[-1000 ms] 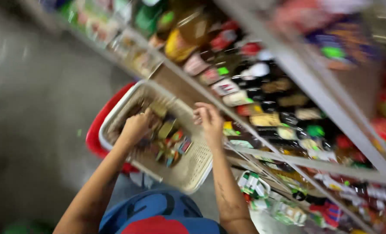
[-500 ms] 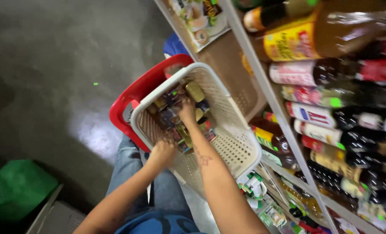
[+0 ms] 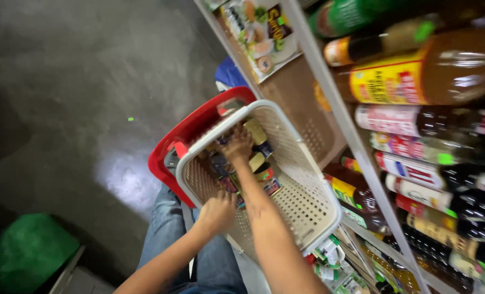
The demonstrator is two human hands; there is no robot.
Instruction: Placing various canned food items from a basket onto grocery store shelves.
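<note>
Beige basket (image 3: pixel 307 190): right hand (image 3: pixel 237 144) is closing on small cans (image 3: pixel 258 174) near its far edge; left hand (image 3: pixel 216 213) is gripping its near rim; red basket (image 3: pixel 193 130) is sitting beneath.

The right hand (image 3: pixel 237 144) covers part of the small tins and packets (image 3: pixel 256 163) in the cream perforated plastic basket (image 3: pixel 302 204), so its fingers and whatever they touch cannot be made out. The left hand (image 3: pixel 216 212) hides the basket's near rim beneath it. The red plastic basket (image 3: pixel 185 139) shows only its outer edge. Both forearms run off the bottom edge. The dark bottles on the metal shelf (image 3: pixel 449 185) are cut at the right edge, blurred. The green object (image 3: pixel 27 250) at lower left is unclear.
</note>
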